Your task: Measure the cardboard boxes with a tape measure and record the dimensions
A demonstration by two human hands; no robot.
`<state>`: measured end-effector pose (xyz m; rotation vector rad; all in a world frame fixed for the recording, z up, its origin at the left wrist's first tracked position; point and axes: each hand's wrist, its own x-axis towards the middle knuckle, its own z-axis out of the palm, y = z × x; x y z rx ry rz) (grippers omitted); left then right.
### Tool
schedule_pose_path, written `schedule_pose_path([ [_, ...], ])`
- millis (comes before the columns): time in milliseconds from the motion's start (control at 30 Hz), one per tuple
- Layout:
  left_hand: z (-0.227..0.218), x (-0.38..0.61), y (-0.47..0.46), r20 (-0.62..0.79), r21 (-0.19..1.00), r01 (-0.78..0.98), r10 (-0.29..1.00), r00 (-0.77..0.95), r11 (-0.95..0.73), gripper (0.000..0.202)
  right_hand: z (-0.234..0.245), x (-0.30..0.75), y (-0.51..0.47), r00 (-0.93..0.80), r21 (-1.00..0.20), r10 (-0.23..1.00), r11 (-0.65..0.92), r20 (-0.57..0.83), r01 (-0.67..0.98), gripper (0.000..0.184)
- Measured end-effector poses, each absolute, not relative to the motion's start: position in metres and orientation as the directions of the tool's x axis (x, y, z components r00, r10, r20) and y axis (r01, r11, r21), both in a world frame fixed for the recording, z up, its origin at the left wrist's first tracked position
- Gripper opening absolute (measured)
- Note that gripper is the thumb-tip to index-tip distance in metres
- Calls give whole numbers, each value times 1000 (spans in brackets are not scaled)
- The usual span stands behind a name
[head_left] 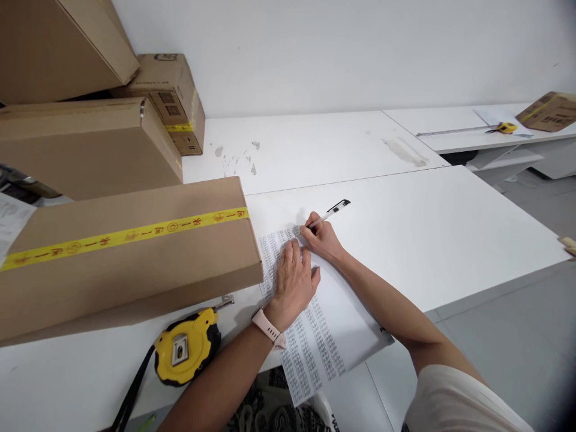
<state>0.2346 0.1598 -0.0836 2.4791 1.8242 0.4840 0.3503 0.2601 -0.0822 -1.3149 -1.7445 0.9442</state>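
A printed sheet of paper (310,342) with columns of small text lies on the white table, its near end hanging over the edge. My left hand (294,279), with a pink watch band at the wrist, rests flat on the sheet with its fingers stretched out. Just beyond it, my right hand (324,239) grips a white and black pen (335,209), the tip low at the sheet's upper right corner. What the pen tip marks is hidden by my fingers. Left of my left forearm sits a yellow and black tape measure (186,348).
A long cardboard box (135,258) sealed with yellow tape lies close to the left of the sheet. More boxes (81,144) are stacked behind it against the wall. Far right, a second tape measure (504,128) with its blade out lies near a small box (551,112).
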Motion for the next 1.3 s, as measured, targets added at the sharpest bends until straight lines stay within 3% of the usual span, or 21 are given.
schedule_pose_path([
  [1300, -83, 234, 159, 239, 190, 930, 934, 267, -315, 43, -80, 350, 259, -187, -875, 969, 227, 161, 427, 16],
])
